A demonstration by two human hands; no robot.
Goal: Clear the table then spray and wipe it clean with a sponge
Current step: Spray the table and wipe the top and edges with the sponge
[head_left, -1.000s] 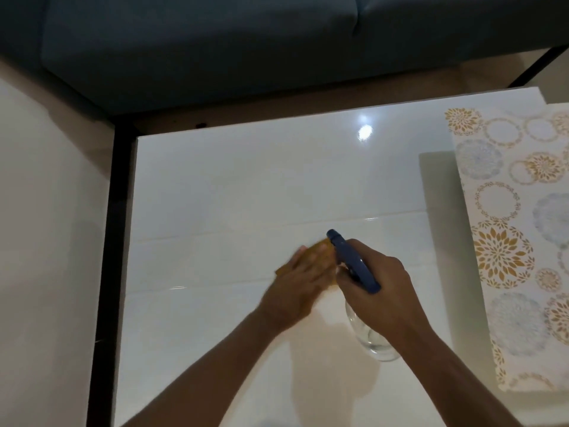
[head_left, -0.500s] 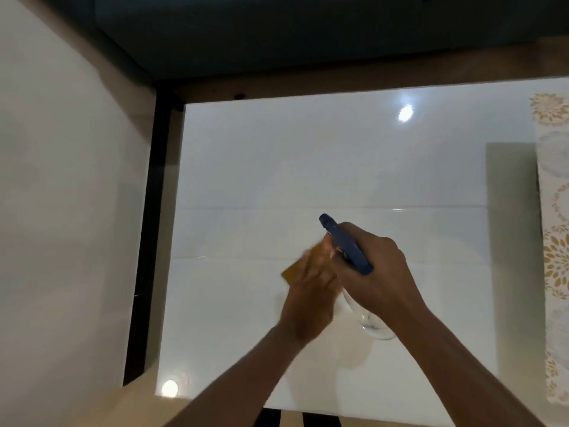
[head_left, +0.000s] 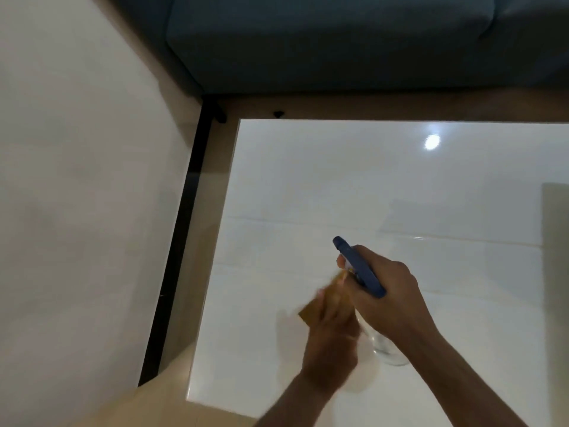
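The glossy white table top (head_left: pixel 338 180) fills the right half of the view. My left hand (head_left: pixel 332 340) presses a yellow-orange sponge (head_left: pixel 311 312) flat on the table near its front left part; the hand is motion-blurred and covers most of the sponge. Just to the right, my right hand (head_left: pixel 391 300) grips a spray bottle with a blue trigger head (head_left: pixel 358 268) and a clear body (head_left: pixel 388 349). The nozzle points toward the far left. The bottle is held slightly above the table, close beside the sponge.
A dark blue sofa (head_left: pixel 338 41) stands beyond the table's far edge. A black table frame bar (head_left: pixel 181 241) runs along the left side, with pale floor (head_left: pixel 77 195) beyond it. A grey shadow strip (head_left: pixel 555 272) lies at the right edge.
My left hand has dragged the sponge back toward me and to the left. The view has swung left, so the patterned cloth at the right has left the frame. The right hand stays on the bottle.
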